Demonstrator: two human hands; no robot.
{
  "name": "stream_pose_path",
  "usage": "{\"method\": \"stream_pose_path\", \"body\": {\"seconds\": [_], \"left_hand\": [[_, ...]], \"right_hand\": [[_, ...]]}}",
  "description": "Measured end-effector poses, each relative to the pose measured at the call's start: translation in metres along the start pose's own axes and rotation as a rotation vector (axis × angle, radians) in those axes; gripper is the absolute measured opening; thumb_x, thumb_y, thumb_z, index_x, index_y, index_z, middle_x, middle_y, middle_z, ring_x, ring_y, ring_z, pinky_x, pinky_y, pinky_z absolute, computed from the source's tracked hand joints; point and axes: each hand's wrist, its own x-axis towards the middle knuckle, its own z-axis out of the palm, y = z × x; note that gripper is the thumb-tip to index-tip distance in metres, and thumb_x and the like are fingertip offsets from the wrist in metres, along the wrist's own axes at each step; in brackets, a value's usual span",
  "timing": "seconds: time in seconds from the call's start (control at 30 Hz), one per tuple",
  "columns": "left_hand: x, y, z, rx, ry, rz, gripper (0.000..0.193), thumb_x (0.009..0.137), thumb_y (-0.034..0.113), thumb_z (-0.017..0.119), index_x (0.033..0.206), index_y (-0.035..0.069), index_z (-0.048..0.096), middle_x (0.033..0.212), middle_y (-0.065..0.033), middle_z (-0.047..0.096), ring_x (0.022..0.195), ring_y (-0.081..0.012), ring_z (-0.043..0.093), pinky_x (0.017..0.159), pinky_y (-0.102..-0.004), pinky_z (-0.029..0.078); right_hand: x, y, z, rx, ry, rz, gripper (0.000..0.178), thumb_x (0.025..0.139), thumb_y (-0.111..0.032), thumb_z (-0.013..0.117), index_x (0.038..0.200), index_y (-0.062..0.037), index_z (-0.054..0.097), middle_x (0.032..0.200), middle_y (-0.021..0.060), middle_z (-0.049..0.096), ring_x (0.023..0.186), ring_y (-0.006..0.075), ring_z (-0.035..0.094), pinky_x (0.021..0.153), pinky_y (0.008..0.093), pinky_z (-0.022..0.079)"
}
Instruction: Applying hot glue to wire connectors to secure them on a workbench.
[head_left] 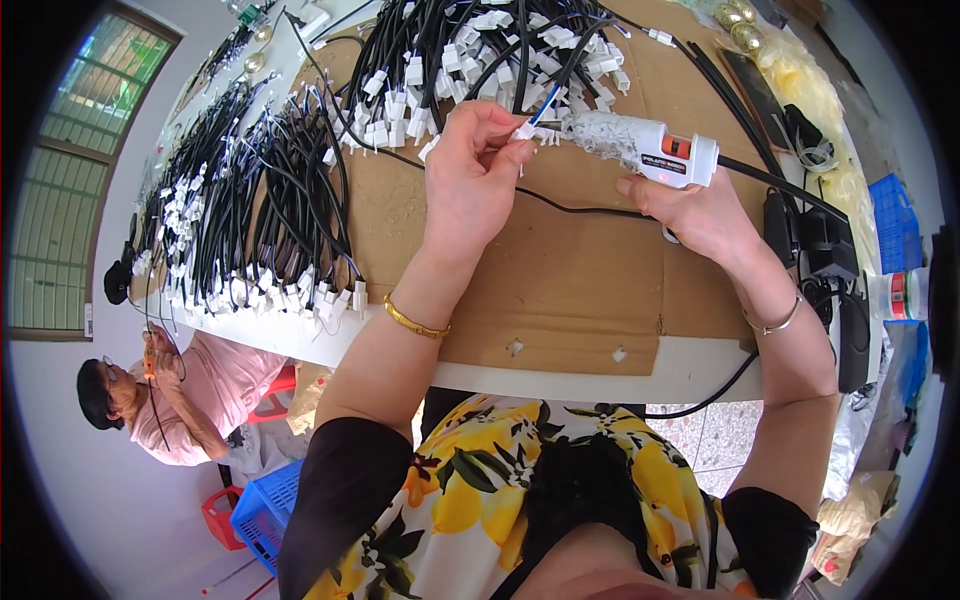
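My left hand [468, 190] pinches a small white plug connector [524, 131], with a blue wire running up from it. A white hot glue gun [665, 155] is in my right hand [705, 215], its fingers wrapped round the handle. The gun's front is crusted with whitish glue, and its nozzle points left at the connector, very close to it. Whether the tip touches cannot be made out. Just beyond both hands lies a heap of black cables [480, 50] with white connector ends. Brown cardboard [560, 290] covers the table beneath my hands.
More bundles of black cables [300, 190] lie at the left. A thin black cord [590, 211] crosses the cardboard. Black power adapters [830, 245] sit at the right edge, near crumpled yellowish plastic [845, 140]. A co-worker in pink [215, 385] sits beyond the table's left end.
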Motion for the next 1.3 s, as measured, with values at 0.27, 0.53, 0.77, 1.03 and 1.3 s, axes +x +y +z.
{"method": "stream_pose_path", "body": {"seconds": [0.27, 0.53, 0.77, 1.03, 1.3], "left_hand": [[-0.0003, 0.0009, 0.0002, -0.013, 0.02, 0.014, 0.025, 0.074, -0.013, 0.053, 0.093, 0.0, 0.043, 0.084, -0.0085, 0.056, 0.075, -0.0126, 0.058, 0.067, -0.0222, 0.047], [0.0001, 0.0015, 0.0019, 0.015, 0.072, 0.029, 0.029, 0.069, -0.011, 0.059, 0.091, 0.001, 0.044, 0.082, -0.0082, 0.059, 0.073, -0.0124, 0.059, 0.064, -0.0218, 0.047], [0.0008, 0.0021, 0.0019, 0.078, 0.094, 0.023, 0.03, 0.066, -0.009, 0.061, 0.089, 0.001, 0.045, 0.079, -0.0082, 0.059, 0.071, -0.013, 0.059, 0.063, -0.0232, 0.049], [-0.0001, 0.0013, 0.0033, 0.144, 0.124, 0.05, 0.032, 0.064, -0.009, 0.064, 0.088, 0.002, 0.045, 0.077, -0.0073, 0.059, 0.068, -0.0134, 0.059, 0.061, -0.024, 0.05], [-0.0014, 0.0089, 0.005, 0.227, 0.124, 0.064, 0.032, 0.063, -0.009, 0.063, 0.087, 0.002, 0.045, 0.078, -0.0082, 0.059, 0.068, -0.0154, 0.06, 0.061, -0.0254, 0.051]], "right_hand": [[-0.0003, 0.0023, 0.0002, -0.053, 0.013, -0.039, 0.02, 0.071, -0.019, 0.064, 0.078, -0.0018, 0.057, 0.062, 0.0002, 0.054, 0.058, 0.0046, 0.043, 0.052, 0.0213, 0.038], [-0.0014, 0.0023, 0.002, -0.042, 0.027, -0.039, 0.02, 0.071, -0.019, 0.064, 0.079, -0.0021, 0.057, 0.061, -0.0008, 0.052, 0.055, 0.0045, 0.042, 0.049, 0.0214, 0.037], [-0.0001, 0.0038, 0.0025, -0.055, 0.018, -0.025, 0.021, 0.072, -0.02, 0.064, 0.082, -0.002, 0.058, 0.062, -0.0015, 0.053, 0.057, 0.0045, 0.043, 0.05, 0.0211, 0.037], [-0.0011, 0.0058, 0.0017, -0.065, 0.031, -0.025, 0.022, 0.071, -0.02, 0.065, 0.082, -0.0016, 0.058, 0.065, -0.0008, 0.055, 0.06, 0.0048, 0.045, 0.053, 0.0214, 0.039], [-0.0023, 0.0009, -0.0003, -0.042, -0.026, 0.051, 0.025, 0.073, -0.021, 0.062, 0.089, -0.0028, 0.057, 0.067, 0.0024, 0.056, 0.062, 0.0071, 0.049, 0.059, 0.0221, 0.042]]}}
